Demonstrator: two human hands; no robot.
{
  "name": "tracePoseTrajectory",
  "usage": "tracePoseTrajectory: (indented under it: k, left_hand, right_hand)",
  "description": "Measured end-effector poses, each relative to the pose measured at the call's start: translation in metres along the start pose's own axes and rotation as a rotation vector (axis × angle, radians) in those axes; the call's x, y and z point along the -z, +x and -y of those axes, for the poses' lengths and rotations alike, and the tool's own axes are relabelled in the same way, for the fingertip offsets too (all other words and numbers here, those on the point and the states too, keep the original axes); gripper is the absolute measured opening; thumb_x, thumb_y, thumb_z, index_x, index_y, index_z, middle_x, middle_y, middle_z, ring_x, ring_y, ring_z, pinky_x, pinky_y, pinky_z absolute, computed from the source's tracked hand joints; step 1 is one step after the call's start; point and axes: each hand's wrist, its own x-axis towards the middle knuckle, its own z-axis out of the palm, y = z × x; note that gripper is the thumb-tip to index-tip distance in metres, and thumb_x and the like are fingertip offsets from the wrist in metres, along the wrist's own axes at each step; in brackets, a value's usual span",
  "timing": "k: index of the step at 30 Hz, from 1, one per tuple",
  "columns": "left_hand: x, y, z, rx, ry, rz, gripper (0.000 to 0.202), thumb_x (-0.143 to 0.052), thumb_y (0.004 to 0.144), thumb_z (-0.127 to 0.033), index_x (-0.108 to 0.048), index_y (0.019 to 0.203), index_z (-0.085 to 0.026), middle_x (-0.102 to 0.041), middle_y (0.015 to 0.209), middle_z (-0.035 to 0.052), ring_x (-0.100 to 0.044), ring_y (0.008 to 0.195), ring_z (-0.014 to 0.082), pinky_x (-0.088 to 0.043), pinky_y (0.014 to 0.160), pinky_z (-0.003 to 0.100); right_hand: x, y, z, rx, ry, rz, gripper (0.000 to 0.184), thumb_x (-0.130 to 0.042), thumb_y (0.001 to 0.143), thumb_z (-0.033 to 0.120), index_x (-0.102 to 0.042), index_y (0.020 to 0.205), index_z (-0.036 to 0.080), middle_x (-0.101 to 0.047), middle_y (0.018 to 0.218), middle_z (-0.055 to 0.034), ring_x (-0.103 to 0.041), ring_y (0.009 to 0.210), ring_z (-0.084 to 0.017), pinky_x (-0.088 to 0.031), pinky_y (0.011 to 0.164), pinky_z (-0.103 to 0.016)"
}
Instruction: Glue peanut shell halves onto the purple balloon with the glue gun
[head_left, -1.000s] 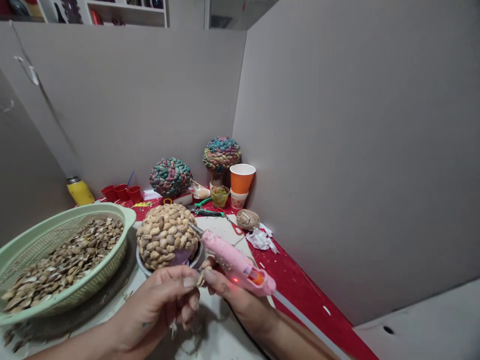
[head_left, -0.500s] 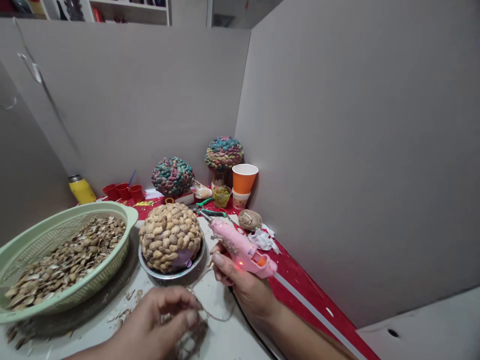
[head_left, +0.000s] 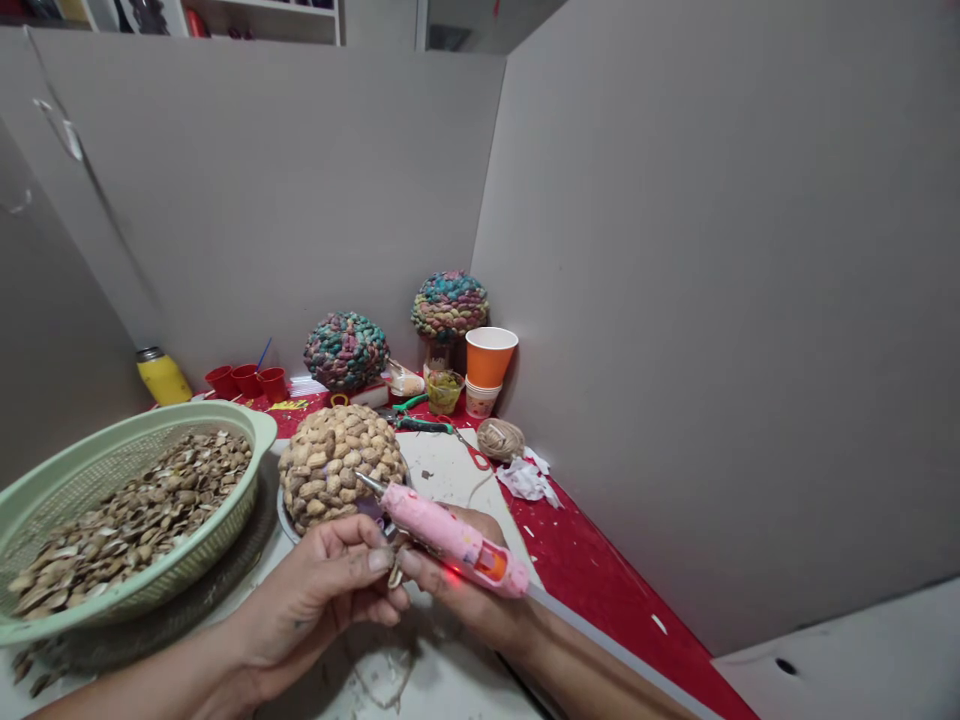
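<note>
My right hand (head_left: 465, 590) is wrapped round a pink hot glue gun (head_left: 442, 530) with a small red light lit; its metal nozzle points left, in front of the peanut-covered ball (head_left: 337, 455). Between the fingertips of my left hand (head_left: 322, 590) is a small piece of peanut shell (head_left: 395, 574), and my right thumb touches it too. The ball sits in a shallow metal dish (head_left: 287, 520), with purple showing low on its right side. Both hands partly hide the dish and the ball's lower edge.
A green basket (head_left: 259, 425) of peanut shells stands at left. Behind are two coloured balls (head_left: 346, 352), red cups (head_left: 246, 380), a yellow bottle (head_left: 163, 378), an orange paper cup (head_left: 491, 358), green-handled pliers (head_left: 424, 425), twine (head_left: 500, 440) and crumpled tissue (head_left: 527, 482). Grey partitions (head_left: 675, 300) enclose the table.
My right hand has brought the glue gun left and down, its nozzle now in front of the ball. My left hand has moved up to meet it, the shell piece now showing between them.
</note>
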Motion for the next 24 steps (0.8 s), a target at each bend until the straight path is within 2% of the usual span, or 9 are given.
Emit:
tracePoseTrajectory:
  k: [4,11,13,17,24]
  left_hand:
    - [0.0011,0.0008,0.0002,0.032,-0.043,0.005,0.020,-0.084,0.071,-0.017,-0.066,0.079,-0.013,-0.066,0.071,-0.0003,-0.065,0.063,0.0094,-0.055,0.060,0.019]
    - [0.0074,0.0011,0.0037,0.041,-0.068,0.021,0.020,-0.082,0.073,-0.015,-0.067,0.085,-0.013,-0.066,0.070,0.0002,-0.065,0.062,0.0089,-0.056,0.060,0.019]
    - [0.0085,0.0011,0.0040,0.040,-0.067,0.018,0.018,-0.082,0.073,-0.015,-0.067,0.084,-0.013,-0.066,0.071,0.0003,-0.064,0.062,0.0089,-0.056,0.060,0.019]
    - [0.0085,0.0022,0.0041,0.046,-0.074,0.017,0.016,-0.082,0.073,-0.015,-0.067,0.078,-0.012,-0.065,0.070,0.0007,-0.064,0.062,0.0095,-0.056,0.060,0.019]
    - [0.0096,0.0042,0.0067,0.052,-0.073,0.026,0.018,-0.083,0.072,-0.018,-0.070,0.080,-0.010,-0.068,0.068,0.0031,-0.062,0.061,0.0088,-0.056,0.060,0.019]
  right_hand:
    - [-0.0003,0.0004,-0.0011,0.004,-0.009,0.036,0.019,-0.066,0.086,0.035,-0.065,0.081,0.017,-0.060,0.076,-0.0020,-0.055,0.068,-0.016,-0.046,0.063,-0.027]
    - [0.0002,-0.0002,-0.0028,-0.021,0.062,0.034,0.022,-0.068,0.084,0.036,-0.063,0.086,0.015,-0.061,0.076,-0.0023,-0.055,0.067,-0.015,-0.046,0.062,-0.026]
    - [0.0001,-0.0006,-0.0044,-0.009,0.063,0.021,0.023,-0.068,0.085,0.038,-0.062,0.082,0.016,-0.059,0.072,-0.0012,-0.053,0.064,-0.014,-0.045,0.059,-0.026]
    - [-0.0009,0.0001,-0.0031,0.001,-0.003,-0.028,0.028,-0.068,0.084,0.040,-0.057,0.072,0.017,-0.051,0.065,0.0014,-0.045,0.057,-0.012,-0.041,0.052,-0.024]
    - [-0.0031,0.0020,0.0037,0.023,-0.168,-0.042,0.023,-0.064,0.084,0.035,-0.057,0.070,0.018,-0.050,0.062,0.0021,-0.046,0.054,-0.012,-0.041,0.049,-0.024]
